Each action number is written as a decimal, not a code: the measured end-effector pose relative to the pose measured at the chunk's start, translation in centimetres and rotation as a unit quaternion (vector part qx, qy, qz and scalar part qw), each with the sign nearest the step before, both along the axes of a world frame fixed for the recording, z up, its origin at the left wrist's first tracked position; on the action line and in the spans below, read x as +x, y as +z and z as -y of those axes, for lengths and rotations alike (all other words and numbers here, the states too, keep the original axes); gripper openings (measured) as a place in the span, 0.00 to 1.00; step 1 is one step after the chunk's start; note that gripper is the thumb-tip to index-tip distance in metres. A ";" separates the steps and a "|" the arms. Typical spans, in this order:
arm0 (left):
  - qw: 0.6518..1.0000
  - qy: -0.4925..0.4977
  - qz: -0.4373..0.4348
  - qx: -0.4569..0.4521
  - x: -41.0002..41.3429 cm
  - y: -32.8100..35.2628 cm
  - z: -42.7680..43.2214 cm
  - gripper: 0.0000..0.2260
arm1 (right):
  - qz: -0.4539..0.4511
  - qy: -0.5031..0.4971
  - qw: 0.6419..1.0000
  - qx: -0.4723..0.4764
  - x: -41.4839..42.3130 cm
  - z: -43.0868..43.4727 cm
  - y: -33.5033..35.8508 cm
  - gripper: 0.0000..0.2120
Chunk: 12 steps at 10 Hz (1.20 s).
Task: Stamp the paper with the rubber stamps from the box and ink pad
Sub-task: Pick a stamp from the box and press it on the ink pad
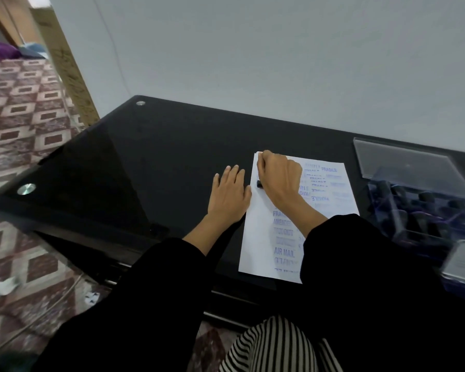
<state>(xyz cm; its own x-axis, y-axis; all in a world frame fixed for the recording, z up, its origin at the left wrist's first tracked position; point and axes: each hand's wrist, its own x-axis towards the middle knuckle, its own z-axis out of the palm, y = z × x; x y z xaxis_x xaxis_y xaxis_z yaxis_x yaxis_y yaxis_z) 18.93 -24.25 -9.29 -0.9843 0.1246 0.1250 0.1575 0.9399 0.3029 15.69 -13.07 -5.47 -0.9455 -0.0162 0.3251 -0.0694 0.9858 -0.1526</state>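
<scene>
1. Gripped black rubber stamp (260,184) in fisted right hand (279,178), down on paper's (261,237) upper-left part.
2. Laid left hand (230,191) flat, fingers together, at paper's left edge.
3. Judged stamp light, rigid, best held by its handle; sheet flimsy, apt to slide on glass table (145,157).

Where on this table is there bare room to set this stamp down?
The widest bare patch is the table left of the left hand. A strip lies behind the paper, toward the wall. The right side is crowded: the stamp box and what looks like the ink pad sit beside the paper.
</scene>
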 end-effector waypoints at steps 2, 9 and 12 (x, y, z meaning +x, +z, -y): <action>1.000 -0.002 -0.004 -0.006 0.1 0.1 0.0 0.22 | -0.012 -0.017 1.000 -0.009 0.5 0.5 -0.7 0.12; 1.000 0.000 0.001 0.005 0.1 0.1 -0.1 0.22 | -0.008 -0.062 0.998 0.007 -0.6 1.0 -1.0 0.09; 1.000 0.001 0.000 0.002 0.1 0.2 -0.2 0.23 | -0.099 -0.027 0.995 -0.008 1.3 1.2 -1.7 0.17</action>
